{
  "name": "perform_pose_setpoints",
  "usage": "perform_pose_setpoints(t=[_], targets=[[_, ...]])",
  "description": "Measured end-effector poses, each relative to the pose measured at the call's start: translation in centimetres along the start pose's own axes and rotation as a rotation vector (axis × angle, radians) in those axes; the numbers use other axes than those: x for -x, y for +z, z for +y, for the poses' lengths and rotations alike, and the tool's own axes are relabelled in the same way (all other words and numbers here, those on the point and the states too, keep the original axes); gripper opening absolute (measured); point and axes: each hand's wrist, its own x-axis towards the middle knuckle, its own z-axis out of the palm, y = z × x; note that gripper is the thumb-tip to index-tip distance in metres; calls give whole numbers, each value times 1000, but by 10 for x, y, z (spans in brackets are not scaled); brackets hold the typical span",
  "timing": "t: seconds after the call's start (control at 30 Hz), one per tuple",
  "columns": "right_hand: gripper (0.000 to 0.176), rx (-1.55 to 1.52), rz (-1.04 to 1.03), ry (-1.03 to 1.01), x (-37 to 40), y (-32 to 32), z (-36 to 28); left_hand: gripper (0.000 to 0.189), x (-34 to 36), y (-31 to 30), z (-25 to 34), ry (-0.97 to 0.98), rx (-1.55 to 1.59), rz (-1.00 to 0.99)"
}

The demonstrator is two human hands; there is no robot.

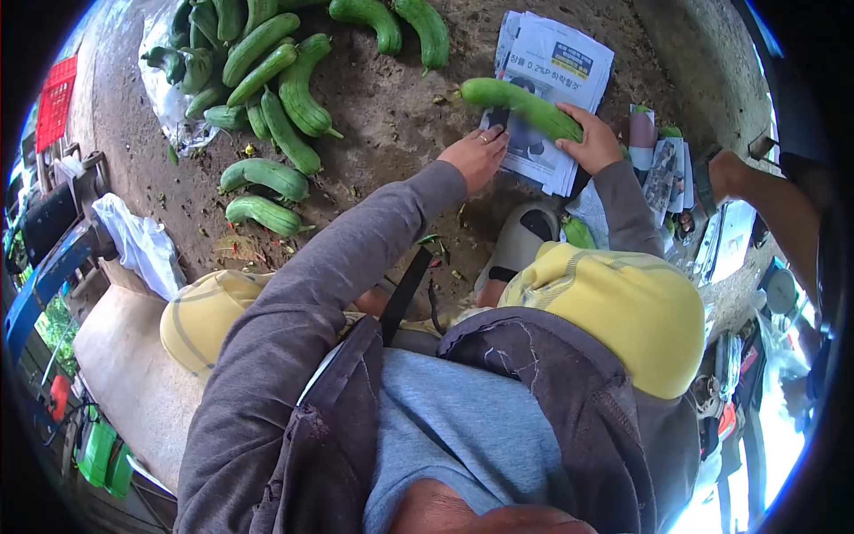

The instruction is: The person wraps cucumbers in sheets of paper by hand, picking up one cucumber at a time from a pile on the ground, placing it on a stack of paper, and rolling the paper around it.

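Note:
A long green luffa gourd (pixel 520 105) lies slantwise across a stack of printed newspaper (pixel 562 76) on the ground. My right hand (pixel 594 141) is closed around the gourd's right end, thumb beneath and fingers over the top. My left hand (pixel 479 158), with a ring on one finger, reaches to the left edge of the newspaper just below the gourd. Its fingers are stretched out, fingertips over the paper beside a dark patch. Part of the printed sheet is blurred between my hands.
More luffa gourds (pixel 285 133) are heaped at the upper left, partly on a clear plastic bag (pixel 165 98). Two gourds (pixel 374 22) lie at the top. Folded papers (pixel 667 173) and another person's leg (pixel 774 191) are at the right. A red crate (pixel 56 102) stands far left.

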Motion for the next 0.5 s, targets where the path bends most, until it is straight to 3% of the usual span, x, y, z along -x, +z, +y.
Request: perform_pose_setpoints(t=[0.37,0.5], targets=[[62,-35,90,57,13,11,-1,15,0,-19,-9,-190,163,-142],[62,-22,84,0,15,8,-1,13,-2,-34,-10,-112,208,29]])
